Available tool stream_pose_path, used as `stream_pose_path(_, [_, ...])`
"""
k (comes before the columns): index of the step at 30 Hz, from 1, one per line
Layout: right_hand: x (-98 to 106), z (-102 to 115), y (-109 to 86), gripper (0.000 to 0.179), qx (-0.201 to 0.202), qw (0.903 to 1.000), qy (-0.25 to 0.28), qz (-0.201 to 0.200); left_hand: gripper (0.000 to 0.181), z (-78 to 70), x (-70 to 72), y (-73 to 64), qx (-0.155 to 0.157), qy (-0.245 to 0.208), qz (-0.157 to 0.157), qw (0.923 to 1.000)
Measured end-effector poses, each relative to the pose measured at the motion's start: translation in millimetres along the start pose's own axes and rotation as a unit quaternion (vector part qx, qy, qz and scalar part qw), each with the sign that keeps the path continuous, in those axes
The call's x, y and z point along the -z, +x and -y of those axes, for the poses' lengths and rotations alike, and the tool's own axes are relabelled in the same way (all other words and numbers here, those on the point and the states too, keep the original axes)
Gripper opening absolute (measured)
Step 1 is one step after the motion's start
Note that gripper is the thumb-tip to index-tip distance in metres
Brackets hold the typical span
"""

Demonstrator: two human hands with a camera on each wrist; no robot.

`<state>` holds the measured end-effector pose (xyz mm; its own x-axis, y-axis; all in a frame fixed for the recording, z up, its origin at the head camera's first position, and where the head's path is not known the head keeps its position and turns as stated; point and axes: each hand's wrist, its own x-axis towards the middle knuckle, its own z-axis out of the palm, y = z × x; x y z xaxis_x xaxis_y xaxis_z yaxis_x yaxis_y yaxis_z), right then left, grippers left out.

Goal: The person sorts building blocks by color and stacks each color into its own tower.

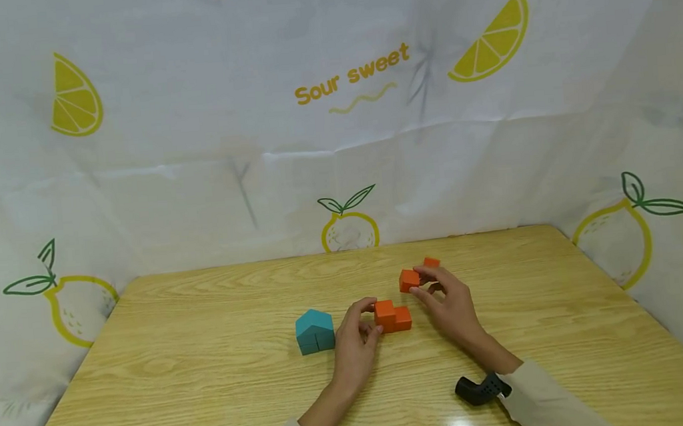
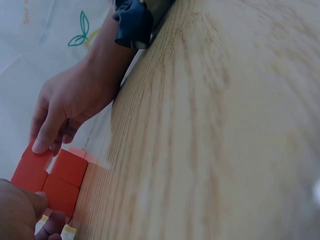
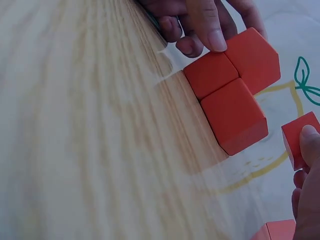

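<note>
My left hand [image 1: 355, 349] grips a small group of orange blocks [image 1: 385, 318] near the middle of the table. In the right wrist view, one upper block [image 3: 255, 60] sits on two lower blocks [image 3: 235, 117] set side by side, and the left thumb presses near the joint. Slightly behind and to the right, my right hand [image 1: 452, 304] pinches a single orange block [image 1: 409, 280] between thumb and fingers, apart from the group. Another orange block [image 1: 432, 262] lies behind the right fingers, partly hidden by them.
Left of the left hand stands a teal block house [image 1: 315, 331] with a pointed top piece over smaller blocks. A wood-grain table [image 1: 198, 385] lies below, and a white lemon-print cloth [image 1: 226, 202] hangs along its back and sides.
</note>
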<state>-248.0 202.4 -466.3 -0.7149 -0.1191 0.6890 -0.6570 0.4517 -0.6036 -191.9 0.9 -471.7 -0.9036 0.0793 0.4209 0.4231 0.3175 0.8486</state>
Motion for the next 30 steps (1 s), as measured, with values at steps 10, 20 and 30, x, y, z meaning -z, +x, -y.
stream_pose_path(10, [8.3, 37.3, -2.5, 0.038, -0.001, 0.9995, 0.028, 0.017, 0.051, 1.9, -0.4, -0.2, -0.005, -0.002, 0.0, 1.0])
stream_pose_path(20, [10.3, 41.9, -11.0, 0.038, 0.006, 0.9975, 0.058, 0.041, 0.051, 0.8, 0.0, -1.2, -0.004, -0.004, 0.002, 1.0])
stream_pose_path(30, [12.5, 46.8, -11.3, 0.039, 0.031, 0.9948, 0.051, 0.082, 0.051, -1.1, 0.6, -0.8, 0.005, 0.0, 0.005, 1.0])
